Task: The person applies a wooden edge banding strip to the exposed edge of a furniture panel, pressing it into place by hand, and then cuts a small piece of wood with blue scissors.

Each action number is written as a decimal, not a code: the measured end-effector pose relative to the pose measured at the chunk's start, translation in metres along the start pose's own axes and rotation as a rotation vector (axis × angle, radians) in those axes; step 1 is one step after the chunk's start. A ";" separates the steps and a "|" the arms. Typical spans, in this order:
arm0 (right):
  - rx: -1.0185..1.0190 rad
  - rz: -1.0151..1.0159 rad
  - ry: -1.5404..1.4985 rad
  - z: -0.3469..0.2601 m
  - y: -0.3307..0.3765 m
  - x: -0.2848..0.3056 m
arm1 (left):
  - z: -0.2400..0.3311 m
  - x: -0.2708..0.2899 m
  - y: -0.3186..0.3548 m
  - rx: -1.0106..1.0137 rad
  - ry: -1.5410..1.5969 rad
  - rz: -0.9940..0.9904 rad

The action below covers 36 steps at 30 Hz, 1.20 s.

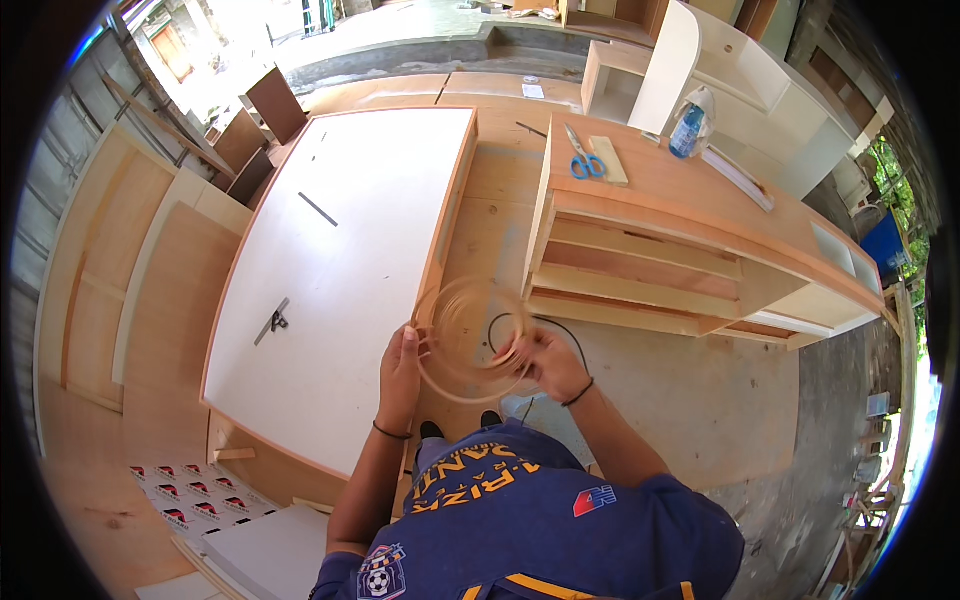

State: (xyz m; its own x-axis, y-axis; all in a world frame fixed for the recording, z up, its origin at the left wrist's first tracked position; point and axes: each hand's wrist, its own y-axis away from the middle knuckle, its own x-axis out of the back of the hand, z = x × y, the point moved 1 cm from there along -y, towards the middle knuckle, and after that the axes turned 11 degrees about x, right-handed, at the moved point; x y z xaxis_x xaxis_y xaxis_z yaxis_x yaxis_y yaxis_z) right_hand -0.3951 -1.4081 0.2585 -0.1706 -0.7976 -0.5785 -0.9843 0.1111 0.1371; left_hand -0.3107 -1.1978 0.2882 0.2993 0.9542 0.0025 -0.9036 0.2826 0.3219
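Observation:
A loose coil of thin tan edge banding [440, 375] hangs between my hands in front of my body, its loops blurred by motion. My left hand [402, 362] is closed on the coil's left side, thumb up. On the right side, my right hand [552, 364] pinches the strip, with a short inner loop near its fingertips. Just left of my left hand lies a large white panel [350, 240] with tan edges. A combination square [274, 321] and a dark metal rule [318, 209] rest on it.
To the right stands a wooden cabinet [640, 228] with open compartments. On its top are blue-handled scissors [587, 165], a pale wood block [607, 160] and a spray bottle [687, 132] with blue liquid. A black cable [572, 335] curls on the floor. Boards [150, 290] lean at left.

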 end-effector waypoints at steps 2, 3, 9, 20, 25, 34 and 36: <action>0.082 0.097 -0.178 -0.021 -0.009 0.016 | -0.001 0.006 0.005 0.049 0.060 0.023; 0.161 0.162 -0.210 -0.027 -0.017 0.032 | -0.004 0.011 0.008 0.074 0.090 0.036; 0.731 0.412 -0.448 -0.118 -0.070 0.127 | -0.083 0.070 0.022 0.283 0.074 0.097; 0.848 1.078 -0.545 -0.216 -0.186 0.304 | -0.256 0.163 0.099 0.822 0.006 0.485; 0.683 1.102 -0.168 -0.227 -0.203 0.335 | -0.344 0.211 0.150 0.928 -0.002 0.505; -0.033 1.194 1.102 -0.250 -0.172 0.331 | -0.338 0.186 0.191 0.736 -0.299 0.443; -0.012 1.252 1.537 -0.264 -0.164 0.364 | -0.332 0.180 0.181 0.613 -0.414 0.396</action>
State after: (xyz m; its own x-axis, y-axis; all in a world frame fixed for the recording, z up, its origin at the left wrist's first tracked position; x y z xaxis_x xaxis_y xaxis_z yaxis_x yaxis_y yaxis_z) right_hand -0.2834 -1.8738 0.2377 -0.4628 -0.0412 0.8855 -0.3654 0.9190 -0.1482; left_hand -0.5221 -0.9417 0.0330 0.1918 0.8243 0.5327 -0.6748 -0.2834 0.6814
